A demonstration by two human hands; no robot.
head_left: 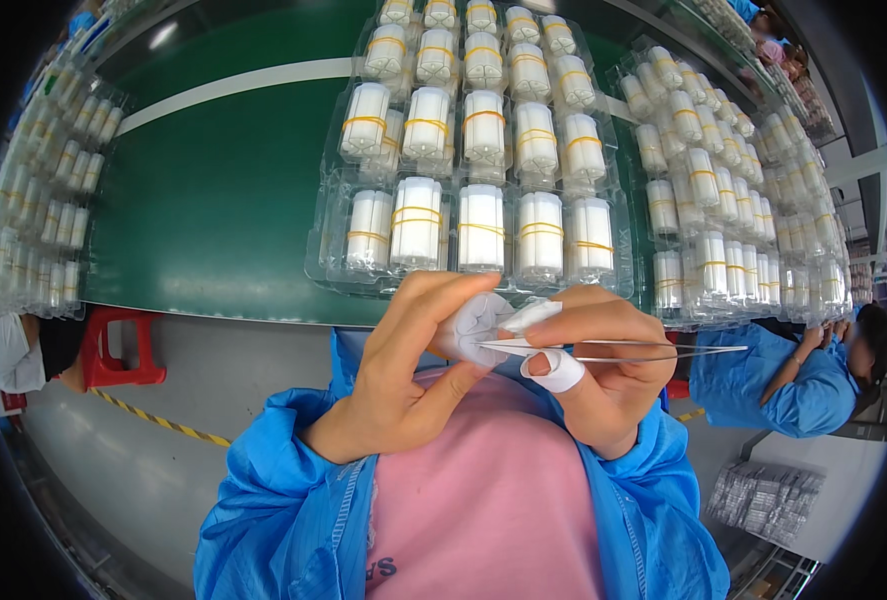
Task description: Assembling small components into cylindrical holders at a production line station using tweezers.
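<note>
My left hand [388, 380] is wrapped round a white cylindrical bundle [470, 322], its end facing right and showing segments inside. In my right hand [613, 365] a pair of thin metal tweezers [503, 346] is pinched, its pointed tips at the end face of that bundle. Whether the tips grip anything is too small to tell. White wraps cover my right thumb [563, 371] and right index fingertip [531, 317]. Just beyond my hands, a clear plastic tray [319, 235] holds rows of upright white bundles [480, 228], banded with orange-yellow rubber bands.
More filled trays stand at the right [708, 300] and far left [33, 285] of the green table [203, 220]. A red stool [123, 350] is below the table's left front edge. A co-worker in blue [773, 375] sits at the right, near a white table [848, 500] with stacked packs.
</note>
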